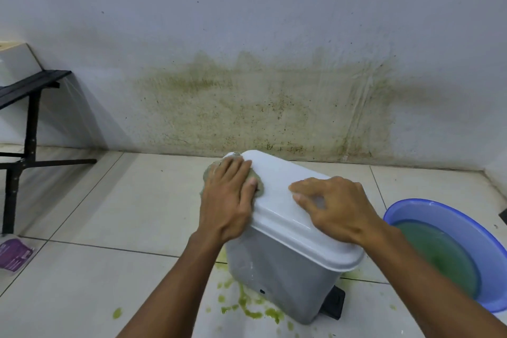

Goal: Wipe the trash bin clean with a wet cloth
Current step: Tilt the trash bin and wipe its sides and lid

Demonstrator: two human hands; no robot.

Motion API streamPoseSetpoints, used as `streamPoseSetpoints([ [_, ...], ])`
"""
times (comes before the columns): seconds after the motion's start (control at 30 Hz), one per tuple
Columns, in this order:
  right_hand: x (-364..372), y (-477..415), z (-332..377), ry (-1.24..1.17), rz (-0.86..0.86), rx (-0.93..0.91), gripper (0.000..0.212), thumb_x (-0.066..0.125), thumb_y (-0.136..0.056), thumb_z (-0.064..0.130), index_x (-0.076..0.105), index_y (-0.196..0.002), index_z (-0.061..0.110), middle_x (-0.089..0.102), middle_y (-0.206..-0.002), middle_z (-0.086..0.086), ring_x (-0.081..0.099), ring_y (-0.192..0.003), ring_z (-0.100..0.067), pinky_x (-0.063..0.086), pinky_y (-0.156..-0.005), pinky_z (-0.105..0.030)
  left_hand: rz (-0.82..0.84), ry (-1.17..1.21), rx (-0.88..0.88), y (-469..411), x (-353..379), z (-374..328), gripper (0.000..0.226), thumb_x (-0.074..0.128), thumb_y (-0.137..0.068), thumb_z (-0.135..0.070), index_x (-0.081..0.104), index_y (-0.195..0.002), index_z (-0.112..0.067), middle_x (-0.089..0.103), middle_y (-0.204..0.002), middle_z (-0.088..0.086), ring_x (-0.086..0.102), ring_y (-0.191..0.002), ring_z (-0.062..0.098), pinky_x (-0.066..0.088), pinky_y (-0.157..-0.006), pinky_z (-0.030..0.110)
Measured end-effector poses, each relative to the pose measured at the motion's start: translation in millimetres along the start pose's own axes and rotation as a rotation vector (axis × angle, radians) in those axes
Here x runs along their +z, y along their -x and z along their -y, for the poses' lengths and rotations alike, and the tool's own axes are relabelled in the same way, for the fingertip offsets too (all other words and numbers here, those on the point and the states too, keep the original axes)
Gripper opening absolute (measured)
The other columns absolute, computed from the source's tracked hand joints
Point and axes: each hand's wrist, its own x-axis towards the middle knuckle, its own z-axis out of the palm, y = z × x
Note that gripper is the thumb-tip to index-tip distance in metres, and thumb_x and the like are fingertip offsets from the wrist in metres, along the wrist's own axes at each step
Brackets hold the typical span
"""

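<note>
No words or numbers can be read here — the flat purple plastic packet (15, 254) lying on the pale floor tiles (109, 217) at the left edge has small white print, but it is too blurry to make out

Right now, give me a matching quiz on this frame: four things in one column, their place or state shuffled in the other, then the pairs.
Things:
1. cloth
2. basin
3. pedal
4. packet

Place or state:
A. purple, on the floor at far left
B. under the left hand, on the lid
C. right of the bin, holding greenish water
D. black, at the foot of the bin

Pairs: 1-B, 2-C, 3-D, 4-A.
</note>
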Motion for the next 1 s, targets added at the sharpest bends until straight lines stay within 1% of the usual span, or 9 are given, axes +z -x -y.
streamPoseSetpoints([
  [0.1,14.0,-2.4,0.4,-0.005,0.135,-0.092,0.05,0.03,-0.104,0.046,0.028,-0.153,0.04,0.021,-0.162,0.019,0.008,-0.152,-0.004,0.001,-0.124,-0.034,0.1,-0.083,-0.031,0.4,2.4,-16.3,0.068,0.017,-0.103,-0.053,0.041,-0.158,-0.021,0.029,-0.169,0.0,0.013,-0.159,0.014,0.0,-0.129,0.041],
  [0.17,23.5,-1.4,4.9,0.042,0.157,-0.108,0.055,0.023,-0.106,0.043,0.013,-0.159,0.03,0.007,-0.166,0.015,-0.006,-0.152,-0.003,-0.013,-0.123,-0.035,0.186,-0.15,0.06,5.5,9.7,-30.0,0.075,0.006,-0.1,-0.058,0.034,-0.161,-0.024,0.024,-0.171,-0.001,0.009,-0.16,0.012,-0.007,-0.129,0.036],
  [0.33,32.5,14.1,20.3,0.093,0.129,-0.121,0.063,0.018,-0.104,0.049,0.005,-0.16,0.023,-0.003,-0.167,0.007,-0.013,-0.152,-0.006,-0.014,-0.123,-0.036,0.384,-0.167,0.132,-5.9,-3.5,-14.3,0.069,0.009,-0.104,-0.061,0.017,-0.165,-0.03,0.007,-0.174,-0.006,-0.002,-0.159,0.006,-0.011,-0.124,0.029],
  [0.5,44.1,28.4,48.7,0.245,0.17,0.027,0.097,0.008,-0.084,0.082,-0.014,-0.156,0.021,-0.03,-0.16,-0.003,-0.032,-0.147,-0.023,-0.024,-0.11,-0.067,0.497,-0.251,0.101,-42.3,-12.1,4.5,0.065,0.018,-0.108,-0.059,0.009,-0.166,-0.031,0.0,-0.174,-0.005,-0.007,-0.16,0.011,-0.011,-0.124,0.035],
  [0.57,51.3,32.8,49.4,0.302,0.171,0.008,0.111,0.01,-0.076,0.091,-0.021,-0.154,0.02,-0.036,-0.157,-0.009,-0.037,-0.144,-0.029,-0.023,-0.106,-0.071,0.531,-0.249,0.116,-52.7,-11.7,7.5,0.066,0.018,-0.106,-0.062,0.01,-0.165,-0.033,0.0,-0.174,-0.005,-0.005,-0.16,0.012,-0.008,-0.126,0.039],
  [0.7,47.1,25.6,19.8,0.333,0.172,-0.109,0.117,0.017,-0.071,0.096,-0.02,-0.155,0.024,-0.032,-0.16,-0.004,-0.034,-0.146,-0.025,-0.017,-0.111,-0.068,0.58,-0.246,0.083,-70.4,-13.2,4.0,0.065,0.021,-0.106,-0.063,0.015,-0.165,-0.036,0.005,-0.174,-0.003,0.003,-0.161,0.017,-0.002,-0.129,0.043],
  [0.83,-3.6,5.6,-53.6,0.362,0.209,-0.305,0.101,0.021,-0.075,0.095,-0.01,-0.155,0.042,-0.021,-0.163,0.015,-0.028,-0.148,-0.007,-0.017,-0.118,-0.06,0.484,-0.246,0.003,-49.5,-5.3,-17.1,0.065,0.022,-0.105,-0.062,0.028,-0.16,-0.028,0.028,-0.167,0.002,0.025,-0.153,0.029,0.022,-0.124,0.047],
  [0.93,-24.4,1.5,-79.8,0.223,0.185,-0.168,0.078,0.014,-0.076,0.092,0.002,-0.148,0.062,-0.01,-0.165,0.019,-0.022,-0.15,-0.007,-0.019,-0.115,-0.063,0.39,-0.27,-0.057,-21.8,10.4,-39.7,0.066,0.021,-0.104,-0.06,0.031,-0.156,-0.021,0.035,-0.16,0.009,0.034,-0.142,0.031,0.027,-0.12,0.045],
  [1.0,-4.5,2.2,-60.1,0.134,0.084,-0.02,0.084,0.008,-0.076,0.09,0.009,-0.152,0.054,-0.004,-0.167,0.012,-0.024,-0.149,-0.006,-0.021,-0.113,-0.064,0.402,-0.224,-0.018,-25.3,17.7,-46.4,0.068,0.022,-0.105,-0.059,0.028,-0.16,-0.02,0.036,-0.162,0.009,0.033,-0.145,0.031,0.025,-0.121,0.043],
])
